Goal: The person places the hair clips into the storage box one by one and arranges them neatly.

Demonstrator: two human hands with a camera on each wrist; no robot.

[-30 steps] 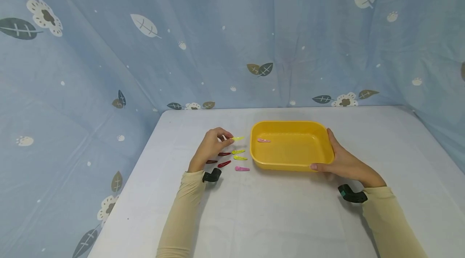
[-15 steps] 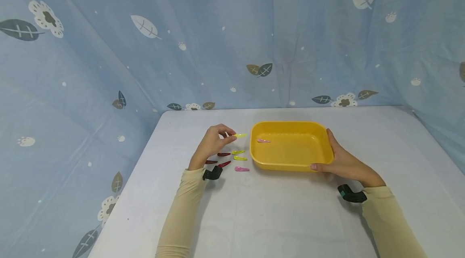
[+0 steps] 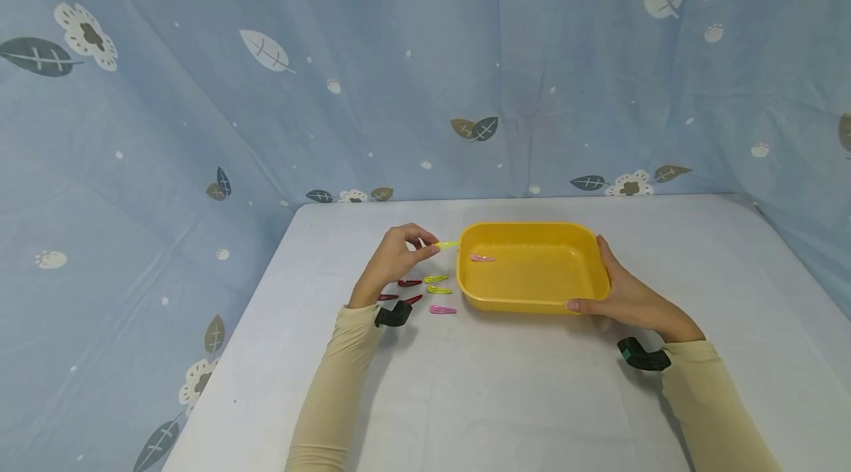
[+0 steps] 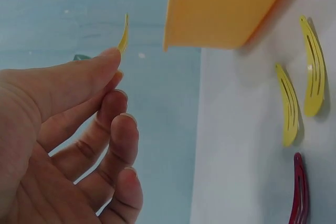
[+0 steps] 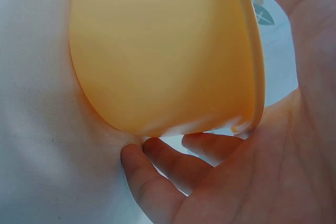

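Note:
My left hand point(image 3: 402, 254) pinches a yellow snap hair clip point(image 3: 448, 244) by one end, between thumb and fingers. The clip's free tip points right, just short of the left rim of a yellow plastic tub point(image 3: 518, 306). In the left wrist view the held clip point(image 4: 124, 38) stands up from the fingertips, clear of the tub's corner. My right hand point(image 3: 631, 298) grips the tub's right end, thumb on the near wall and fingers around the side. The right wrist view shows its fingertips against the tub's outer wall point(image 5: 157, 66). Inside the tub lies one pink clip point(image 3: 482, 258).
Left of the tub, two yellow clips point(image 3: 439, 289), a pink clip point(image 3: 442, 309) and three dark red clips point(image 3: 410, 283) lie on the white tabletop point(image 3: 518, 383). Some red ones sit close by the left wrist's camera point(image 3: 394, 315). A patterned blue curtain point(image 3: 399, 88) hangs behind.
My left hand has lifted the yellow clip and carried it right and away from me, up to the tub's left rim. The right hand and the tub stay put.

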